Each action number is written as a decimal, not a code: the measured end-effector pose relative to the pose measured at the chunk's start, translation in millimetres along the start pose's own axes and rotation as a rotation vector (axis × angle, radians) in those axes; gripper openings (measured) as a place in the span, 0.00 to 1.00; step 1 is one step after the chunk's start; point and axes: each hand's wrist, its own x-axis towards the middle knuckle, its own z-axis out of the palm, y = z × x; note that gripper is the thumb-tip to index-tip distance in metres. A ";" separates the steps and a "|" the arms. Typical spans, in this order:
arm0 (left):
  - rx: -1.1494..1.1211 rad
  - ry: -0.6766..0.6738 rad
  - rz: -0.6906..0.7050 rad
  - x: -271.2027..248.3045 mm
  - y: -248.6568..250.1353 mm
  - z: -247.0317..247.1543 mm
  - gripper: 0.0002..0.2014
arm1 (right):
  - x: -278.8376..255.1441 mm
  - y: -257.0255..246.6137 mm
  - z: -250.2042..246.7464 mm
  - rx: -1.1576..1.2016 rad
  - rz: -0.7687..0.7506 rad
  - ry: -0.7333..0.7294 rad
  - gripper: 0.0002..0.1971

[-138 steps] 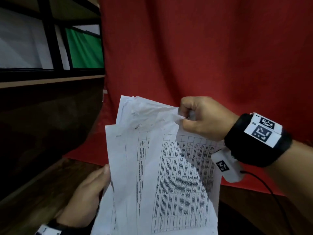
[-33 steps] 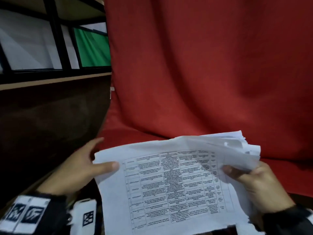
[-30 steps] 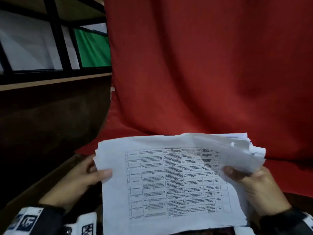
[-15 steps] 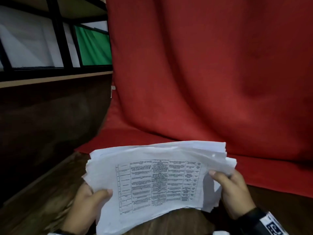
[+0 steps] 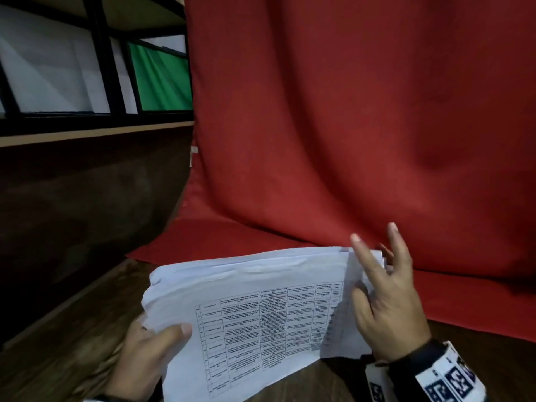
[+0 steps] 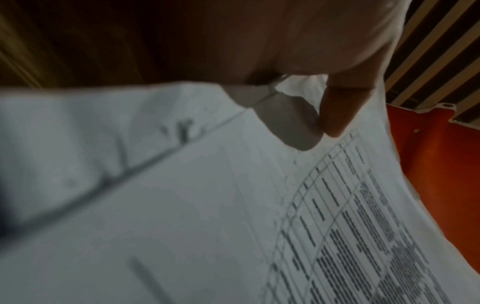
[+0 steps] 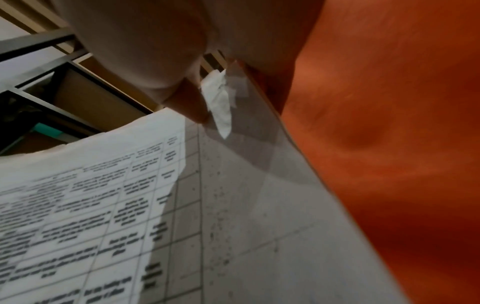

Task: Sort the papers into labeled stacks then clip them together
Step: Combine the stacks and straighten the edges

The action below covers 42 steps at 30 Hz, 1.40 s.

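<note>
A person's left grip [image 5: 145, 361] clamps a corner of the loose stack of white printed paper sheets [image 5: 185, 277] over the dark wooden bench [image 5: 72, 329]. The right grip [image 5: 388, 309], two fingers splayed, pinches the raised edge of the top sheet [image 5: 269, 323]. A tug could tear it or fan the pile loose.

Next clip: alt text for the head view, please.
A stack of printed papers held over a wooden table, red cloth behind. The left hand grips its left edge; the right hand touches the raised right edge, fingers spread.
</note>
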 end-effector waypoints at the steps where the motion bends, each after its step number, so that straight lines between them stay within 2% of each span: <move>1: 0.004 -0.011 0.009 -0.1 1.3 0.0 0.27 | 0.5 0.7 -1.6 -0.024 0.022 -0.009 0.34; 4: 0.055 -0.014 0.045 -2.0 7.4 5.4 0.24 | 1.6 8.2 -7.3 0.038 0.154 0.004 0.29; 5: 0.067 -0.020 0.053 -2.4 8.6 7.4 0.26 | 1.8 11.1 -8.4 0.087 0.185 0.016 0.31; 7: 0.056 -0.017 0.050 -3.7 10.7 11.1 0.36 | 2.4 13.2 -8.5 0.187 0.200 0.043 0.35; 8: 0.038 -0.021 0.055 -4.4 11.7 13.4 0.35 | 2.0 12.3 -7.6 0.192 0.172 0.043 0.38; 10: 0.046 -0.020 0.096 -2.9 12.4 15.5 0.28 | 1.6 8.3 -5.5 0.043 0.041 0.006 0.39; 13: 0.090 -0.030 0.149 -1.2 11.1 11.6 0.28 | 7.0 0.5 -3.9 -0.170 -0.120 -0.049 0.34; 15: 0.062 -0.047 0.136 -1.6 10.9 10.8 0.29 | 9.8 -1.9 -3.0 -0.171 -0.110 0.002 0.24; 17: 0.015 -0.046 0.103 -3.1 11.0 10.6 0.32 | 10.1 -0.9 -4.7 -0.163 -0.047 0.062 0.20; 19: -0.003 -0.024 0.072 -3.7 9.6 9.9 0.35 | 9.3 -0.9 -7.6 -0.167 -0.009 0.080 0.22; 23: 0.032 -0.001 0.075 -0.2 2.6 6.1 0.32 | 5.5 -3.7 -7.9 -0.143 -0.066 -0.087 0.29; 25: 0.058 0.039 0.036 2.3 -2.5 2.5 0.31 | 3.8 5.5 -6.4 0.017 0.075 -0.073 0.35; 27: 0.064 0.051 0.018 3.9 -4.1 0.2 0.26 | 1.8 22.2 -1.9 0.271 0.340 0.006 0.43; 28: 0.072 0.065 0.014 4.0 -3.8 -0.2 0.25 | 0.7 30.5 1.9 0.402 0.469 0.025 0.43; 31: 0.067 0.026 0.057 4.7 0.3 4.5 0.31 | -7.1 42.0 22.0 0.770 0.749 -0.043 0.27; 33: 0.053 0.012 0.061 7.6 4.9 12.9 0.39 | -9.7 40.5 32.8 0.795 0.811 -0.091 0.20; 34: 0.050 0.011 0.067 9.2 8.1 16.5 0.40 | -7.8 37.1 35.6 0.800 0.813 -0.087 0.19; 39: 0.015 0.018 0.086 24.5 21.3 11.5 0.35 | 15.3 31.5 32.0 0.868 0.686 0.064 0.17; 42: 0.059 0.003 0.045 23.7 18.0 9.4 0.37 | 5.1 39.6 37.1 0.875 0.762 -0.054 0.11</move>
